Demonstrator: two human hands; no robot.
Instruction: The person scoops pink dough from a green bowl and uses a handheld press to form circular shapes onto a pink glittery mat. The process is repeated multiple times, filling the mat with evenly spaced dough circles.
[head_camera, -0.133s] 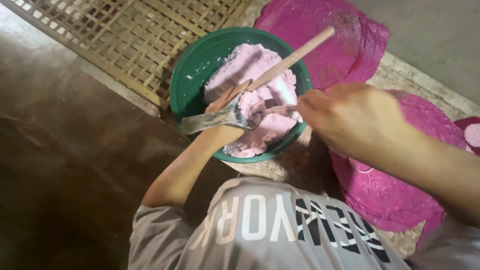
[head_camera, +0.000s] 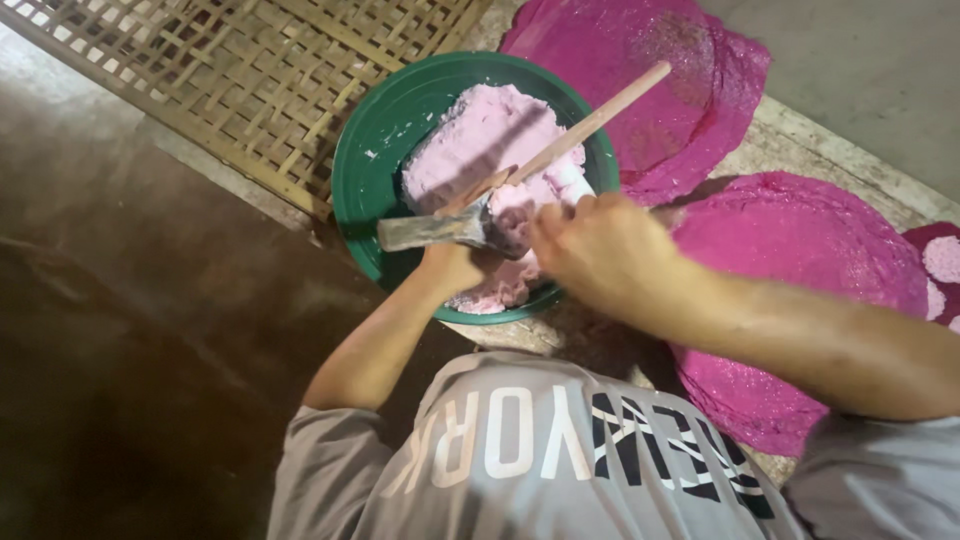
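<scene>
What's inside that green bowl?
The green bowl holds a pale pink doughy mass. A wooden-handled tool and both hands cover part of it; the bowl's bottom is hidden.

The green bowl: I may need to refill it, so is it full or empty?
Largely full: the green bowl holds a heaped pink paste, with bare green wall showing only on one side.

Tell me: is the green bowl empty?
No, the green bowl holds a heap of pale pink dough.

Round green plastic basin (head_camera: 372, 170) holds pale pink dough (head_camera: 480, 135); far and right lie magenta flat sheets (head_camera: 640, 60) (finely speckled); woven tan bamboo lattice mat (head_camera: 230, 70) far left.
</scene>
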